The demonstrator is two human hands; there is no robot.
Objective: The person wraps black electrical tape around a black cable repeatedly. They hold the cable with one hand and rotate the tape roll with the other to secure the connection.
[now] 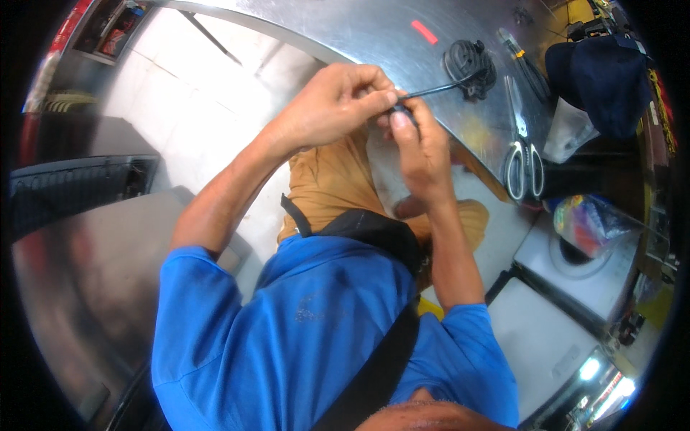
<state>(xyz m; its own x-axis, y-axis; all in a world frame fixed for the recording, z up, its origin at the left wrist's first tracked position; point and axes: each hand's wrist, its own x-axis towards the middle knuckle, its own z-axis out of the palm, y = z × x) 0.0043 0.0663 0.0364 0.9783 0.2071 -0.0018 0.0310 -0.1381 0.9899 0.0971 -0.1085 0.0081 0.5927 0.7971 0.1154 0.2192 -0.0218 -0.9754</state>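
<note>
My left hand (pixel 341 104) pinches a thin dark cable (pixel 431 90) above my lap, near the edge of a steel table (pixel 381 36). Just right of it my right hand (pixel 420 147) is closed on the cable too, thumb up; the end between my fingers is mostly hidden. The cable runs to a round black part (pixel 461 61) lying on the table. Near that part are a small red strip (pixel 424 31), pliers with dark and yellow handles (pixel 528 65) and white-handled scissors (pixel 525 165).
A dark navy cloth item (pixel 596 86) and a plastic bag (pixel 568 133) sit on the table's right side. Below are white boxy surfaces and a bag of colourful items (pixel 582 223). A metal cabinet (pixel 86 273) stands at my left, above a pale tiled floor (pixel 165 79).
</note>
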